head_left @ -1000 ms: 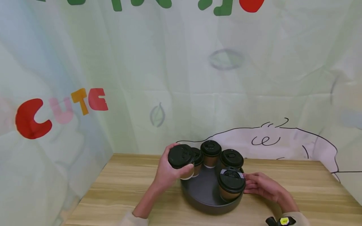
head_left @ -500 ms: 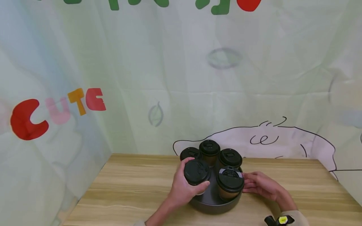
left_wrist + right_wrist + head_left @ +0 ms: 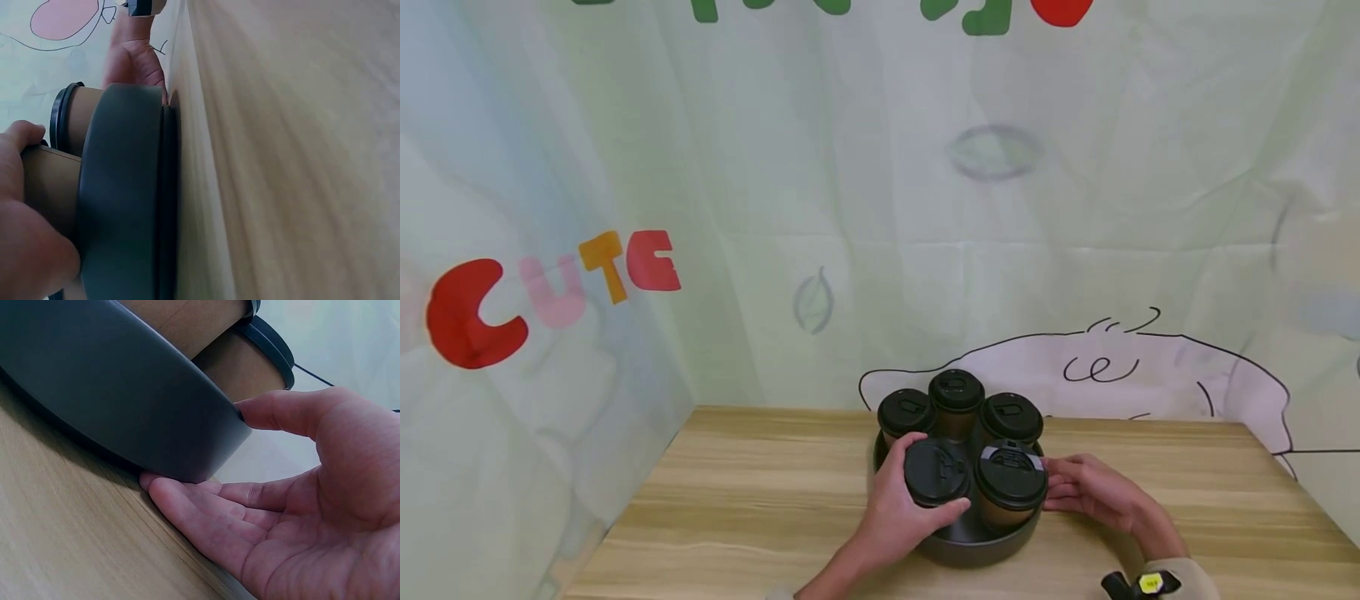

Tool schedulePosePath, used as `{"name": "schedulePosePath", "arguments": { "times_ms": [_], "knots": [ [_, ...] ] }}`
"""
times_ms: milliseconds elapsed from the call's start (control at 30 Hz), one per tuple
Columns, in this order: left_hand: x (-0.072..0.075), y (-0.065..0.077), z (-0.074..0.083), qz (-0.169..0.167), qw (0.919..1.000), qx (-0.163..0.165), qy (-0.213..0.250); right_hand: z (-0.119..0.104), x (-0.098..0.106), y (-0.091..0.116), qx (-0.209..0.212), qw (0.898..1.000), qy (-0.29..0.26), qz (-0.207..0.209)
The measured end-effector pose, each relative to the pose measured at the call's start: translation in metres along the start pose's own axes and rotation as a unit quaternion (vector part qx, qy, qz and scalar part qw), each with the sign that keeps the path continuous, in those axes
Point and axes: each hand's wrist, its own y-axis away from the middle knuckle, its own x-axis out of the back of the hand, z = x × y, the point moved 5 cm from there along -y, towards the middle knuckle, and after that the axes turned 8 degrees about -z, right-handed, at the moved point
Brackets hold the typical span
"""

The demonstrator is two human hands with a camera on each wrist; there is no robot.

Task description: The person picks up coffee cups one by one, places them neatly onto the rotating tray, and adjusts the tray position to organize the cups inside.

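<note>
My left hand (image 3: 891,521) grips a brown paper coffee cup (image 3: 50,187) with a black lid (image 3: 936,472), thumb toward me and fingers round its far left side. The cup stands at the front left of a round dark grey tray (image 3: 977,552), its lower part hidden behind the tray wall in the left wrist view. At the tray's right edge is my right hand (image 3: 1093,496). Its thumb (image 3: 275,411) presses at the rim while the other fingers sit at the bottom edge. Another lidded coffee cup (image 3: 1011,482), with a grey strip across its lid, stands beside that hand.
Three more black-lidded cups stand along the back of the tray: left (image 3: 907,412), middle (image 3: 956,392) and right (image 3: 1012,417). The tray rests on a wooden table (image 3: 752,475). A printed curtain (image 3: 760,192) hangs close behind the table's back edge.
My left hand has carried its cup right and toward me, from the tray's left side to its front left, uncovering the back left cup. The right hand has stayed at the tray's edge.
</note>
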Motion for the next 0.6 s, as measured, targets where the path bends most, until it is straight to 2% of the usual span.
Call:
{"name": "schedulePosePath", "arguments": {
  "times_ms": [200,400,600],
  "knots": [
    [-0.0016,0.0015,-0.0007,-0.010,0.9994,0.005,-0.033,0.0009,0.0010,-0.0005,0.003,1.000,0.003,0.004],
    [0.0013,0.0026,-0.0053,-0.011,0.9991,0.032,-0.023,0.0003,-0.0002,-0.0010,0.005,1.000,0.006,-0.002],
    [0.0035,0.0038,-0.0097,-0.008,0.9980,0.047,-0.042,0.0004,-0.0002,-0.0009,0.007,1.000,0.006,-0.006]
  ]
}}
